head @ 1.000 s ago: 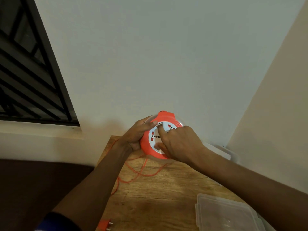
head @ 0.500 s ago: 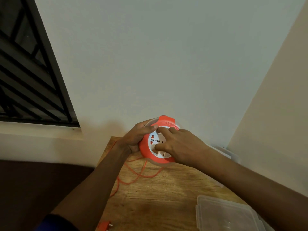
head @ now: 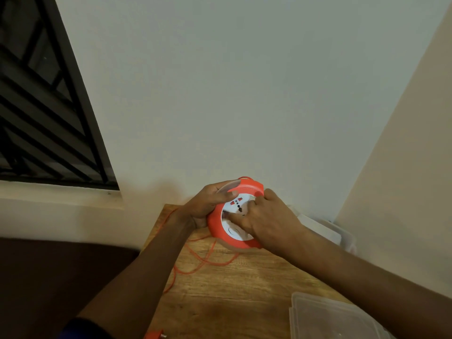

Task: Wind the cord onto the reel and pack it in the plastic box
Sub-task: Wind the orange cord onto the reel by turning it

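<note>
— What's nearest to you on that wooden tabletop (head: pixel 232 297)?

— At the front edge, an orange plug with metal pins (head: pixel 154 335), only partly in sight. To the right of it lies a flat translucent plastic lid (head: pixel 327 316), close to the person's right forearm.

— And the cord?

— A thin orange cord (head: pixel 195 259) lies in loose loops on the wood, running along the left edge of the table and up under the reel. Part of it is hidden behind the left forearm.

— Where is the reel itself?

— Farther back, near the wall. It's a round orange plastic reel with a white socket face (head: pixel 234 214), tilted so the face looks toward the person, its lower rim down near the wood. The left hand (head: pixel 208 204) grips its left side, fingers curled over the rim and the thumb across the top edge. The right hand (head: pixel 264 216) lies on the white face, fingers bent and pressing into it; what they catch there, I cannot tell.

— Anything behind that?

— A clear plastic box (head: pixel 327 231) sits in the corner, just right of the reel and behind the right wrist. Off to the left there's a dark barred window (head: pixel 44 99) in the pale wall
</note>
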Available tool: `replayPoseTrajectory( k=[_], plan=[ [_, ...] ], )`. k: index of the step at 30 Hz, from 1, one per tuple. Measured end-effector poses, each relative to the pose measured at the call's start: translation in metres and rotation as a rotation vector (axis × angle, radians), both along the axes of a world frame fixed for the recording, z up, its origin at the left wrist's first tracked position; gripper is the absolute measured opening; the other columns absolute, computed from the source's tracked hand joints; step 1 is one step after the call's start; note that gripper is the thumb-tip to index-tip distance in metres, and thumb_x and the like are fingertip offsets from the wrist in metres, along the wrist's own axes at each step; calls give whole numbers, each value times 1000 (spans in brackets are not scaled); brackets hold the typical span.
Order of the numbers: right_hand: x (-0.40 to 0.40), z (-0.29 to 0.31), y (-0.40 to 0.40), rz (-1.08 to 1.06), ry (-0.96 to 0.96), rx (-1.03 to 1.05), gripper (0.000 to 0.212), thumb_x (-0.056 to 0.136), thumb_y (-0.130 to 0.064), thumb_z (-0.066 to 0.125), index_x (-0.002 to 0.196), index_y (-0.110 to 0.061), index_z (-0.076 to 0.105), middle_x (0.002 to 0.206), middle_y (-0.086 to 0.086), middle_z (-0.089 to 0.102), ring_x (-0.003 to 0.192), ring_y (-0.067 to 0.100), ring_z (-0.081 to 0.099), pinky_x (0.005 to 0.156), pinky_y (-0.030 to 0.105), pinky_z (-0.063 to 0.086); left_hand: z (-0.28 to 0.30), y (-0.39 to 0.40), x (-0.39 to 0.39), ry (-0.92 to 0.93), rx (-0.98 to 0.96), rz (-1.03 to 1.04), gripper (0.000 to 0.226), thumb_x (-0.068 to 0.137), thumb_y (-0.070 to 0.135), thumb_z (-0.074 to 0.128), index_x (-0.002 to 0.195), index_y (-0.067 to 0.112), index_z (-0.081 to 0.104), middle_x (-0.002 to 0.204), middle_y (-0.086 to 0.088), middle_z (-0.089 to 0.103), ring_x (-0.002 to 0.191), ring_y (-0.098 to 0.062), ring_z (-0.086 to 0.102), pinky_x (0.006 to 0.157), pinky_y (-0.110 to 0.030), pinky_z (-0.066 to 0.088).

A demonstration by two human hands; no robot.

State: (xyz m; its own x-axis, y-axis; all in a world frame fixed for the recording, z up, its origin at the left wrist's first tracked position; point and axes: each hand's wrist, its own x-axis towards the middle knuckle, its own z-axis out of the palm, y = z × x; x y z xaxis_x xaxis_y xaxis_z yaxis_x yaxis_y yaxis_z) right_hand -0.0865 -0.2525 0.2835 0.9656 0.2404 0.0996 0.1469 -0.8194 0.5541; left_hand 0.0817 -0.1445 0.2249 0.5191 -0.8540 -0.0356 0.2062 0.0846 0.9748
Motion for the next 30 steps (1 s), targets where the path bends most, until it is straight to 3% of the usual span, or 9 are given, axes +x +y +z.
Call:
replayPoseTrajectory(
  k=[4, 9, 12, 15, 20, 23, 26, 30],
  plan=[
    [2, -7, 2, -98, -101, 29, 63, 72, -40, 77, 122, -5, 59, 79, 16, 71, 53, 33, 65, 67, 44, 53, 2, 0, -4, -15, -3, 16, 57, 93, 25, 70, 148, 17, 54, 143, -13, 64, 126, -37, 65, 106, -54, 53],
    [7, -24, 0, -133, -131, 149, 71, 89, -52, 56, 140, -8, 38, 101, 15, 72, 76, 34, 70, 79, 46, 53, 2, -3, -4, -43, 38, 25, 65, 88, 33, 70, 149, 19, 53, 142, -11, 65, 123, -37, 66, 103, -54, 55],
    [4, -23, -4, -99, -134, 170, 61, 88, -50, 60, 135, -14, 44, 95, 12, 74, 71, 29, 70, 73, 42, 56, 0, 0, -2, -36, 44, 33, 69, 86, 34, 70, 150, 18, 50, 144, -14, 63, 125, -40, 65, 106, -59, 51],
    [-3, -22, -11, -38, -50, 175, 46, 84, -34, 71, 122, -19, 50, 92, 12, 72, 76, 30, 68, 70, 41, 55, -4, 4, 3, 15, 5, 47, 68, 86, 32, 74, 149, 16, 53, 141, -19, 64, 127, -46, 62, 109, -65, 46],
    [-10, -10, -11, -20, -69, 104, 44, 69, -22, 84, 108, -14, 66, 110, 18, 65, 98, 34, 60, 70, 45, 56, -2, 6, 4, 3, -13, -12, 41, 92, 28, 70, 133, 27, 67, 132, -14, 71, 115, -35, 71, 89, -46, 61],
    [-9, -2, -9, 30, -72, 124, 43, 65, -21, 86, 105, -21, 69, 122, 15, 57, 103, 33, 56, 70, 43, 53, -4, 5, 3, -15, 26, 13, 53, 90, 30, 70, 141, 22, 59, 138, -14, 67, 123, -38, 67, 101, -53, 56],
    [-7, -5, -7, 103, 22, 95, 51, 74, -23, 81, 120, -30, 62, 140, 17, 45, 116, 34, 49, 84, 46, 51, -1, 4, -1, -61, 65, 11, 50, 89, 35, 74, 136, 30, 58, 145, -13, 61, 125, -37, 64, 104, -53, 54],
    [-7, -5, -4, 72, 34, 44, 47, 82, -24, 73, 125, -34, 56, 141, 22, 42, 114, 38, 50, 85, 48, 49, -2, 5, 1, -56, 74, 32, 60, 89, 35, 74, 144, 24, 55, 146, -12, 61, 127, -38, 64, 107, -57, 51]
  ],
)
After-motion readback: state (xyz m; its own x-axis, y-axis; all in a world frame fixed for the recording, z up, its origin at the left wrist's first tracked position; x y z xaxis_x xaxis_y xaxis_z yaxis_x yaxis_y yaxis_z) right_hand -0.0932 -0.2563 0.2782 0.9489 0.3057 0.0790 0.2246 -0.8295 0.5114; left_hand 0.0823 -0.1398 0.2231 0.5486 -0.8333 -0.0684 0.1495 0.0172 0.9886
